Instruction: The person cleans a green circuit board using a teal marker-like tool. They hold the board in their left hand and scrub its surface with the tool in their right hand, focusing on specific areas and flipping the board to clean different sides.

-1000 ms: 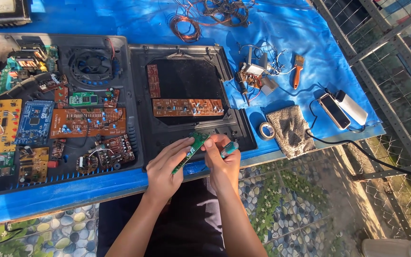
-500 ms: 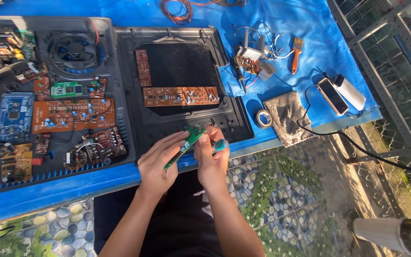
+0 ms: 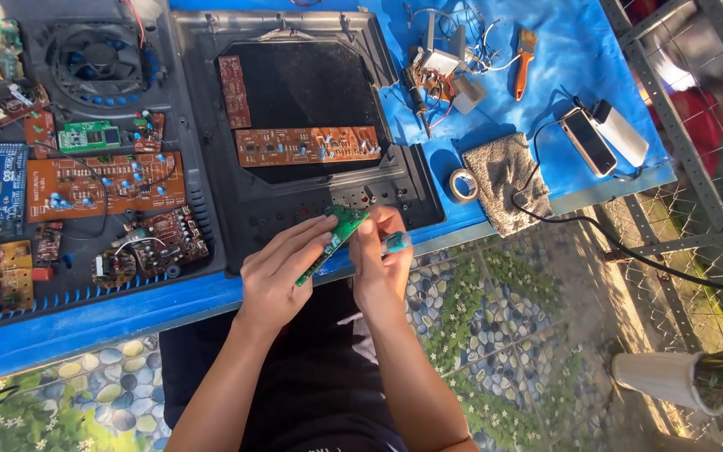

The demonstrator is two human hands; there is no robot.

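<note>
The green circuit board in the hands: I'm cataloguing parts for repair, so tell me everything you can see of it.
The green circuit board is a narrow, flat strip, seemingly rigid, with small parts on its top end too blurred to name. It is held tilted, upper end toward the black tray, over the table's front edge. The left hand grips its lower half; the right hand, holding a teal-handled tool, touches its upper end.

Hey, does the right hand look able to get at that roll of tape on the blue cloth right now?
Probably not at once: the right hand is gripping a teal-handled tool against the green circuit board. The roll of tape lies close by to its right, uncovered, with nothing between them.
</note>
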